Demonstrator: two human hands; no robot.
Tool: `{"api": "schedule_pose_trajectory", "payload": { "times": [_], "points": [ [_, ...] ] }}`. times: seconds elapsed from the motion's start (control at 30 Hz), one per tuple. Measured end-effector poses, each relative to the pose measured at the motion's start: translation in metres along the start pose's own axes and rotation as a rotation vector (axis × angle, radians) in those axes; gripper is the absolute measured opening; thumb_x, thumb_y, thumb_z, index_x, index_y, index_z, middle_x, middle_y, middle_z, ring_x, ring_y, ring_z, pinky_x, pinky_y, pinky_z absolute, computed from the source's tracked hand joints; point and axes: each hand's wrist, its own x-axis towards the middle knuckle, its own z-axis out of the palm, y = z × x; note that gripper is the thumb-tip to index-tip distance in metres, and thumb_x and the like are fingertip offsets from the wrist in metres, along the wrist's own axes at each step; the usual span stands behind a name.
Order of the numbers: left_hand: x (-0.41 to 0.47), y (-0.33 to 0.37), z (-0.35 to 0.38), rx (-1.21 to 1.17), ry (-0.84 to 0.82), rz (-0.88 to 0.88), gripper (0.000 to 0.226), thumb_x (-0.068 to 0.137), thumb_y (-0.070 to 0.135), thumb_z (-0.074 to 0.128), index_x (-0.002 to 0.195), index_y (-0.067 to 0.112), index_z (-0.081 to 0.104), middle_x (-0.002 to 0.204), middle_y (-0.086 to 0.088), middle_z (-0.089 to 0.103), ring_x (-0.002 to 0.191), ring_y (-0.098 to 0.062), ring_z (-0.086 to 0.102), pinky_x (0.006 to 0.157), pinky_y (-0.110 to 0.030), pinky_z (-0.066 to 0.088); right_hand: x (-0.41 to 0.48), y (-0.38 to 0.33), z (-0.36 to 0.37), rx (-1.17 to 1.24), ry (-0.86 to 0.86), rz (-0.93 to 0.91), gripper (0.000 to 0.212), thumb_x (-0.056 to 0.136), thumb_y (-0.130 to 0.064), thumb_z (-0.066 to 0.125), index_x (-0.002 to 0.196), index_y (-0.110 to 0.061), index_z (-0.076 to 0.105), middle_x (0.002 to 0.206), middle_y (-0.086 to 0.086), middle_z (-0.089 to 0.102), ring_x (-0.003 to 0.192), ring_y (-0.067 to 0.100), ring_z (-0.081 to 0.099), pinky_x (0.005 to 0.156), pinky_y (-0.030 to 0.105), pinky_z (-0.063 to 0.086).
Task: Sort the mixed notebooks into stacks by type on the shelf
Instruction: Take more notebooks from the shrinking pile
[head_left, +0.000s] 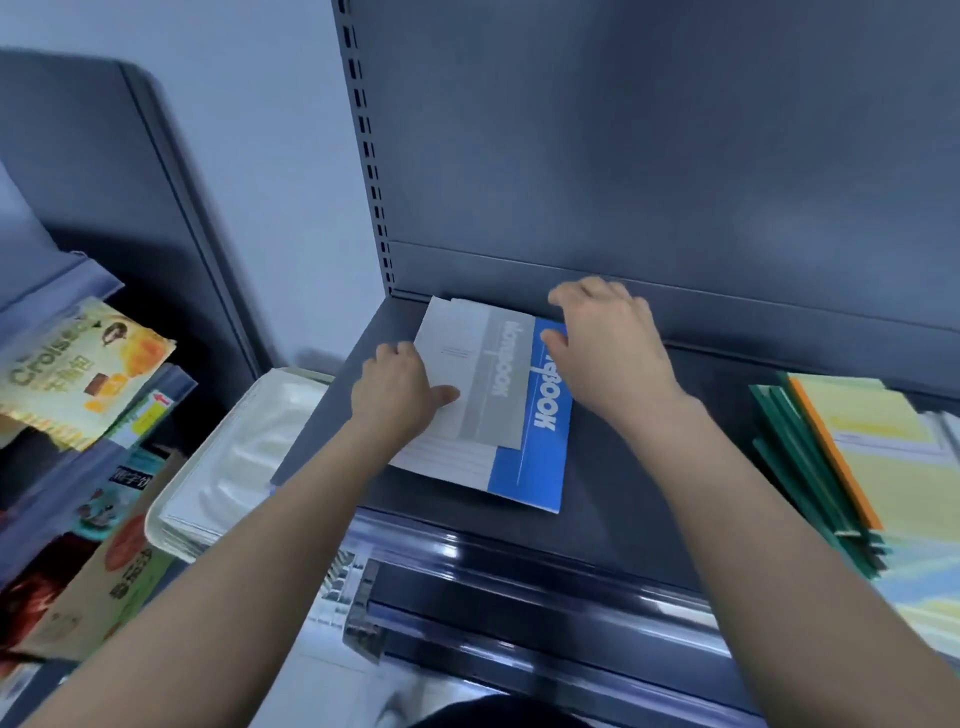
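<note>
A small stack of notebooks lies at the back left of the dark grey shelf (613, 467). On top is a grey-and-white notebook (478, 374); a blue notebook (540, 457) shows beneath it, offset to the right. My left hand (395, 389) grips the left edge of the grey notebook, thumb on its cover. My right hand (608, 343) rests on the stack's right side, fingers curled over the far edge of the blue notebook. A second pile of green, orange and yellow notebooks (852, 457) sits at the shelf's right end.
The shelf's back panel (649, 156) rises right behind the stack. A white plastic-wrapped pack (228, 457) sits left of the shelf. Snack packages (78, 374) fill the neighbouring rack at far left. A shiny price rail (519, 571) runs along the shelf's front edge.
</note>
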Motion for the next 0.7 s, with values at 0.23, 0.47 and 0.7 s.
{"api": "schedule_pose_trajectory", "payload": {
  "times": [0.23,0.47,0.7],
  "points": [
    [0.022,-0.002,-0.004,-0.058,-0.109,-0.007,0.061,0.083,0.036,0.069,0.122,-0.001,0.040,0.123,-0.017,0.051,0.112,-0.033,0.051,0.076,-0.036,0.039,-0.005,-0.017,0.016,-0.022,-0.049,0.150,0.027,0.094,-0.019,0.046,0.119,-0.010,0.051,0.119,0.008,0.055,0.108,0.027,0.048,0.089,0.035,0.034],
    [0.036,-0.028,-0.018,-0.272,-0.078,-0.015,0.024,0.092,0.000,0.039,0.115,-0.007,0.037,0.117,-0.025,0.053,0.107,-0.039,0.051,0.076,-0.038,0.037,-0.006,-0.034,0.039,0.017,-0.127,0.298,0.033,0.095,-0.026,0.048,0.123,-0.010,0.049,0.122,0.008,0.054,0.111,0.027,0.048,0.090,0.035,0.034],
    [0.031,-0.061,-0.042,-0.438,-0.009,-0.048,0.013,0.096,0.007,0.037,0.107,0.002,0.036,0.112,-0.021,0.053,0.091,-0.032,0.047,0.070,-0.035,0.032,-0.003,-0.049,0.071,0.042,-0.314,0.479,0.054,0.092,-0.045,0.049,0.131,-0.008,0.041,0.127,0.011,0.048,0.117,0.029,0.044,0.093,0.037,0.038]
  ]
}}
